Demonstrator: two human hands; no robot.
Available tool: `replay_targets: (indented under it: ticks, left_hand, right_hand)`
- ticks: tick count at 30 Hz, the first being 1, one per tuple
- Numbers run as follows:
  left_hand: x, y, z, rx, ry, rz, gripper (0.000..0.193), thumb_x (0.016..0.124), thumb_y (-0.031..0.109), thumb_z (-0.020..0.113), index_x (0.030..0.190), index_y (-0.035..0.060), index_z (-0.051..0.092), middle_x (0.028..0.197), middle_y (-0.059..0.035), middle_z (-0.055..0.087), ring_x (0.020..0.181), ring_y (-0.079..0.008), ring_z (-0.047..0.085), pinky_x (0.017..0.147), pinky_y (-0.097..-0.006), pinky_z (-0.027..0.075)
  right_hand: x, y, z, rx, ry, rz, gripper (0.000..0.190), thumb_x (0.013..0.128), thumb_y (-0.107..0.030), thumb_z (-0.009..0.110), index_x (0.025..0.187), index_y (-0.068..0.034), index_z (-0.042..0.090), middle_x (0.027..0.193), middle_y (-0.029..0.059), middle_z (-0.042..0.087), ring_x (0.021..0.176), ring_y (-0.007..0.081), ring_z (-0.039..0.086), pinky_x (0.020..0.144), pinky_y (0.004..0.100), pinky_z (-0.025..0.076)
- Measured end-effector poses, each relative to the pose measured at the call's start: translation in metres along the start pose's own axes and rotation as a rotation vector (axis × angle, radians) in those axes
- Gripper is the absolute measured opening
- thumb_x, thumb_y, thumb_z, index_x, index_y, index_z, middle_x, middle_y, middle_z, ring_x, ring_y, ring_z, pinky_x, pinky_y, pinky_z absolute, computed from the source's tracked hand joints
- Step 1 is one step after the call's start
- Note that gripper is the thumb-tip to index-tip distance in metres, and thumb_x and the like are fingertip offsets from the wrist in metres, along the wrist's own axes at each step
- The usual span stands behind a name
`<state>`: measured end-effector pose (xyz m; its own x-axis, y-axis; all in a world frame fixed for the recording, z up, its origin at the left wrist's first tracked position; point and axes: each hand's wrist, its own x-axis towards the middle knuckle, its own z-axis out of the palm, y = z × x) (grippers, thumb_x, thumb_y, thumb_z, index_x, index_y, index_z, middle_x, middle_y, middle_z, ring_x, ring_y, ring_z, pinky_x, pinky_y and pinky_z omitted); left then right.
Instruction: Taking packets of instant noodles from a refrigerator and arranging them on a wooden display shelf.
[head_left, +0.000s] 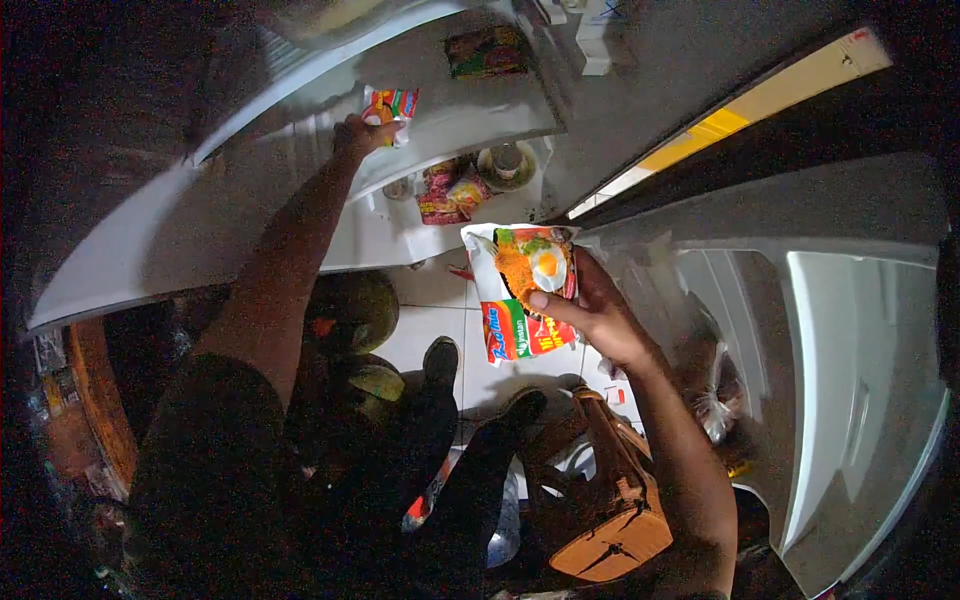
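Note:
My right hand (611, 322) holds a packet of Indomie instant noodles (517, 259) upright above the floor, its thumb across the front. The packet's picture shows fried noodles and an egg. My left arm reaches forward, and my left hand (364, 136) grips a smaller-looking red and white noodle packet (390, 112) over a pale upper shelf (450, 112). Further along that shelf lies a dark, shaded packet (487, 52). Below it, a lower shelf (375, 240) carries red packets (446, 210) and a bowl (489, 171) with a cup-like container (508, 159) in it.
White floor tiles (431, 289) lie around my feet (441, 356). A brown bag-like item (611, 544) stands by my legs. Round greenish objects (364, 311) sit under the lower shelf. At the right are a clear plastic bag (720, 420) and a white curved panel (847, 375).

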<state>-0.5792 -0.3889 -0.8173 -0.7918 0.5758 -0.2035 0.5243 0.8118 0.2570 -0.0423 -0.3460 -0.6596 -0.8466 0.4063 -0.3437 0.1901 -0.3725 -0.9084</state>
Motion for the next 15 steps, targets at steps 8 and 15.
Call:
replay_targets:
  ticks: [8,15]
  left_hand:
    - [-0.093,0.032,0.075,-0.355,-0.014,0.208,0.083,0.055,0.045,0.09,0.117,-0.0011,0.058,0.108,-0.0168,0.063,0.101,-0.0297,0.063,0.086,-0.0366,0.052]
    - [-0.286,0.124,-0.065,-0.85,-0.586,0.043,0.064,0.067,0.027,0.087,0.12,0.0045,0.059,0.107,-0.0096,0.068,0.092,-0.0212,0.067,0.074,-0.0367,0.057]
  right_hand:
    - [-0.04,0.021,0.011,0.077,0.151,-0.009,0.062,0.084,-0.021,0.078,0.132,0.0,0.045,0.122,0.0096,0.06,0.113,0.017,0.056,0.101,0.0334,0.043]
    - [-0.132,-0.075,0.064,0.054,0.324,0.052,0.056,0.081,-0.011,0.08,0.127,-0.002,0.048,0.118,0.0051,0.06,0.11,0.0136,0.055,0.1,0.0321,0.043]
